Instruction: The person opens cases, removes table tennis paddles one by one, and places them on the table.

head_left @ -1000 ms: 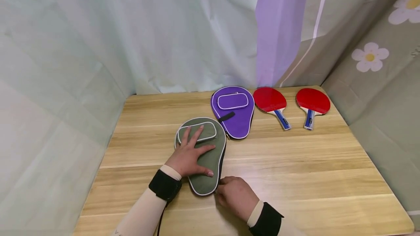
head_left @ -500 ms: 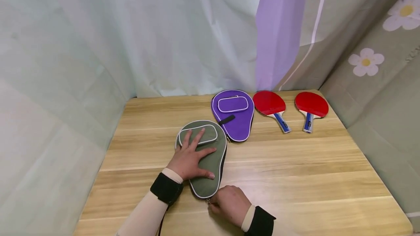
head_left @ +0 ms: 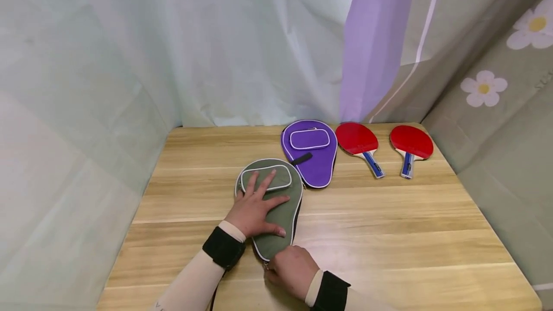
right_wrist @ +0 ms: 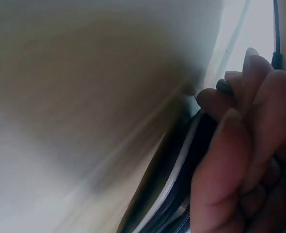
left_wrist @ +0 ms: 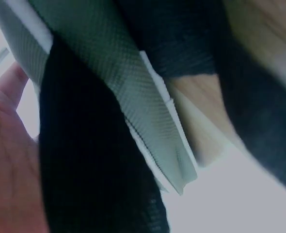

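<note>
A grey-green table tennis racket case with white piping and a small front pocket lies on the wooden table. My left hand rests spread on top of it, fingers reaching over the pocket. At the narrow end nearest me, my right hand pinches the zipper pull, mostly hidden by the fingers. In the right wrist view, its curled fingers sit against the dark side of the case, where zipper teeth show. The left wrist view is largely blocked by a black strap.
Behind the green case lies a purple racket case with a black strap loop. Two red table tennis paddles, one left and one right, lie at the back right of the table. Curtains enclose it.
My right hand has moved left with the zipper pull, from the right side of the green case's narrow end around to its tip. My left hand stays spread on the case.
</note>
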A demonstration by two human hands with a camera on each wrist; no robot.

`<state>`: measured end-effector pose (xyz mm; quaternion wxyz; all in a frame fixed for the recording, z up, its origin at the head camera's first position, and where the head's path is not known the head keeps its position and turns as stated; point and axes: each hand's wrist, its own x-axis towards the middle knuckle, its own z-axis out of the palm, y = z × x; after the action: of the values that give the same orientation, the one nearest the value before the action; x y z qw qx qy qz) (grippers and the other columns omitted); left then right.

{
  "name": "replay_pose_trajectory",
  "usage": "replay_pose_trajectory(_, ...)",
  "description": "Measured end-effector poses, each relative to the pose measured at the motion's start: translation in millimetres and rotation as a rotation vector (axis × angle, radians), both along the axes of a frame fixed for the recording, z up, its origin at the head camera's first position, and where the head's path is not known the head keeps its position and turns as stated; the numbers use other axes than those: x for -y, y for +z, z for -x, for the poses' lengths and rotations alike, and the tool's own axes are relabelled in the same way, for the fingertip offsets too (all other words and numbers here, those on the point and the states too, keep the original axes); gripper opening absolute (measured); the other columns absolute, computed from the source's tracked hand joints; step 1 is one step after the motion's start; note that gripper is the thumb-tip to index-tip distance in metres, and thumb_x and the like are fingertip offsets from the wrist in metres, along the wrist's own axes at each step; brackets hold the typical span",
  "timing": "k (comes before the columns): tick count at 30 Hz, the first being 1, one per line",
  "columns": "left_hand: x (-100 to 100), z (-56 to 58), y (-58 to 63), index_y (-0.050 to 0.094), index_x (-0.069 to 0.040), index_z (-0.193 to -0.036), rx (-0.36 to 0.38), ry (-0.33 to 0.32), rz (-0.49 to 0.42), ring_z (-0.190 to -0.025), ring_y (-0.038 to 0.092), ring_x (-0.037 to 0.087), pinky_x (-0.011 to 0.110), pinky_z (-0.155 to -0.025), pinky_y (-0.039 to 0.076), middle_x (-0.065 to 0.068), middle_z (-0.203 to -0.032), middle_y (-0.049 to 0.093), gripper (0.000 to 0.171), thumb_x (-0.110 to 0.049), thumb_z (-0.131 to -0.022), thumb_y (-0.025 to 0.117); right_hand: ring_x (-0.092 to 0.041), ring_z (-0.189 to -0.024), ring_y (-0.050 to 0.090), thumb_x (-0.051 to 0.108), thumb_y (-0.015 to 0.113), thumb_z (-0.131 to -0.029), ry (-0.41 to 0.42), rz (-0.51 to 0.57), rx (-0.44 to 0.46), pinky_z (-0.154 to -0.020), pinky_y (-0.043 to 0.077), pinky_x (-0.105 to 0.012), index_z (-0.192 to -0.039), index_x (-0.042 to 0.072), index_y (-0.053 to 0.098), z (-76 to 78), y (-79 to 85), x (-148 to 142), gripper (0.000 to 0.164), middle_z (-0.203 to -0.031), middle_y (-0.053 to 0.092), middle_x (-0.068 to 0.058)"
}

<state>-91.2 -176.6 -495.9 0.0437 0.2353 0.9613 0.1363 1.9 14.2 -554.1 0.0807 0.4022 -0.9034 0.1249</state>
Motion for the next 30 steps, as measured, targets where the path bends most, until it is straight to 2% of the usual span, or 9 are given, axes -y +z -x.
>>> replay_pose_trajectory(2, -2, 0.2, 0.8, 0.067, -0.048, -0.156, 0.001, -0.015, 0.005, -0.175, 0.01, 0.06, 0.092, -0.116, 0.041, 0.006, -0.194, 0.014, 0.094, -0.08, -0.072, 0.093, -0.001, -0.048, 0.052, 0.036, 0.086, -0.088, -0.001, -0.014, 0.051, -0.046, 0.036, -0.025, -0.065, 0.035, 0.077, 1.3, -2.0, 3, 0.026, -0.055, 0.064, 0.017)
replay_pose_trajectory(6, -6, -0.4, 2.6, 0.068, -0.047, -0.155, -0.014, -0.027, 0.012, -0.174, 0.015, 0.062, 0.09, -0.111, 0.046, 0.007, -0.193, 0.017, 0.095, -0.08, -0.07, 0.094, -0.002, -0.05, 0.051, 0.041, 0.085, -0.091, -0.024, -0.042, 0.11, -0.047, 0.035, -0.026, -0.064, 0.037, 0.076, 4.5, -16.0, 8, 0.029, -0.056, 0.063, 0.016)
replay_pose_trajectory(9, -9, -3.5, 3.7, 0.067, -0.049, -0.155, -0.043, -0.012, 0.044, -0.172, 0.019, 0.061, 0.088, -0.106, 0.05, 0.007, -0.192, 0.02, 0.095, -0.083, -0.07, 0.093, -0.004, -0.05, 0.052, 0.04, 0.086, -0.09, -0.049, -0.061, 0.118, -0.045, 0.035, -0.03, -0.061, 0.035, 0.074, 1.8, -5.5, 13, 0.032, -0.055, 0.063, 0.014)
replay_pose_trajectory(14, -16, -11.6, 3.8, 0.064, -0.055, -0.155, -0.102, 0.042, 0.134, -0.17, 0.026, 0.06, 0.087, -0.104, 0.052, 0.008, -0.191, 0.024, 0.095, -0.093, -0.071, 0.083, -0.007, -0.05, 0.055, 0.033, 0.084, -0.09, -0.094, -0.076, 0.123, -0.044, 0.037, -0.03, -0.06, 0.028, 0.07, -7.2, 31.2, 19, 0.034, -0.055, 0.064, 0.009)
replay_pose_trajectory(20, -26, -16.5, 2.8, 0.064, -0.052, -0.158, -0.105, 0.066, 0.132, -0.164, 0.033, 0.066, 0.09, -0.101, 0.051, 0.016, -0.187, 0.032, 0.096, -0.098, -0.074, 0.076, -0.011, -0.05, 0.056, 0.027, 0.079, -0.09, -0.151, -0.054, 0.088, -0.043, 0.041, -0.036, -0.058, 0.025, 0.058, -8.1, 23.6, 17, 0.039, -0.057, 0.061, 0.005)
replay_pose_trajectory(24, -13, -8.9, 12.2, 0.061, -0.049, -0.16, -0.07, 0.068, 0.097, -0.163, 0.036, 0.063, 0.09, -0.102, 0.049, 0.018, -0.185, 0.034, 0.098, -0.094, -0.075, 0.08, -0.013, -0.051, 0.059, 0.026, 0.081, -0.088, -0.156, -0.061, 0.097, -0.044, 0.041, -0.036, -0.057, 0.025, 0.061, -7.4, 28.4, 15, 0.037, -0.058, 0.063, 0.005)
replay_pose_trajectory(25, -7, -4.9, 15.2, 0.06, -0.049, -0.162, -0.066, 0.074, 0.097, -0.163, 0.036, 0.062, 0.089, -0.103, 0.049, 0.018, -0.185, 0.033, 0.1, -0.092, -0.074, 0.082, -0.014, -0.051, 0.06, 0.027, 0.083, -0.087, -0.159, -0.067, 0.12, -0.044, 0.041, -0.035, -0.058, 0.024, 0.062, -7.9, 35.2, 15, 0.036, -0.058, 0.065, 0.005)
replay_pose_trajectory(27, 6, 4.6, 20.0, 0.057, -0.049, -0.164, -0.067, 0.084, 0.094, -0.166, 0.033, 0.06, 0.089, -0.108, 0.045, 0.017, -0.186, 0.031, 0.104, -0.088, -0.072, 0.088, -0.015, -0.051, 0.061, 0.026, 0.083, -0.086, -0.161, -0.079, 0.133, -0.045, 0.043, -0.038, -0.058, 0.024, 0.064, -7.1, 36.4, 13, 0.034, -0.059, 0.067, 0.004)
replay_pose_trajectory(30, 21, 19.6, 20.3, 0.053, -0.048, -0.167, -0.049, 0.063, 0.066, -0.17, 0.027, 0.062, 0.092, -0.117, 0.038, 0.019, -0.188, 0.028, 0.109, -0.079, -0.071, 0.095, -0.017, -0.052, 0.063, 0.026, 0.085, -0.086, -0.187, -0.111, 0.164, -0.045, 0.044, -0.038, -0.058, 0.023, 0.064, -7.7, 47.7, 9, 0.036, -0.06, 0.069, 0.003)
